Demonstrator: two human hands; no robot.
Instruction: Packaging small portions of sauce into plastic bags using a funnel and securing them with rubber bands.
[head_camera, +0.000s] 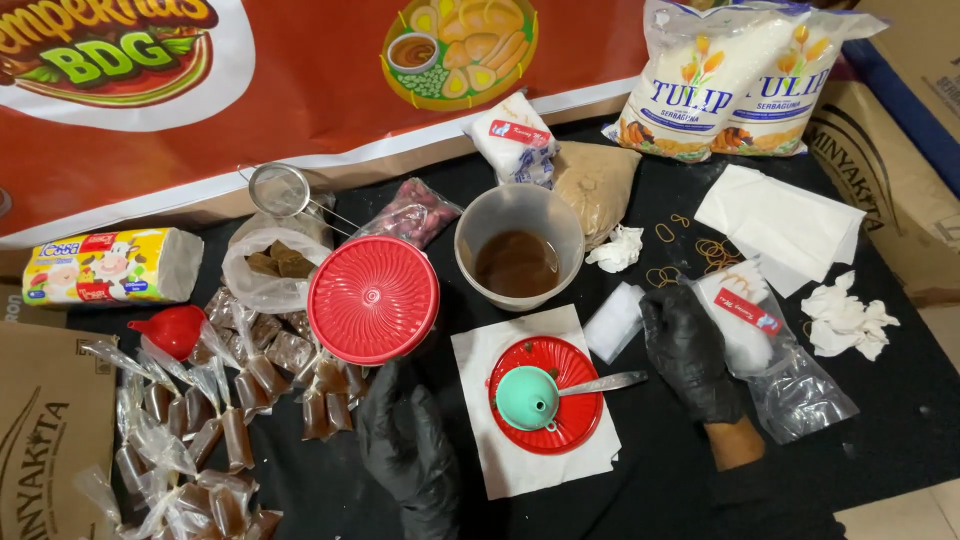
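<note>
Black gloves (690, 350), red ribbed lid (373, 298), teal funnel (528, 398), brown sauce (516, 263)

The black-gloved left hand (405, 450) is cut off at the wrist by the bottom edge. The round red ribbed plastic lid (373, 298) hides its container. The brown cardboard box (45, 440) runs off the left edge. The contents of the small knotted clear plastic sachets (190, 420) show only as brown filling.

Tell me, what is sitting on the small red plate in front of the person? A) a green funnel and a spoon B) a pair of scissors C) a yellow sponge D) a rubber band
A: the small red plate on the white paper carries a pale green funnel, mouth up, with a metal spoon lying beside it, its handle pointing toward the right hand in its black glove.
</note>
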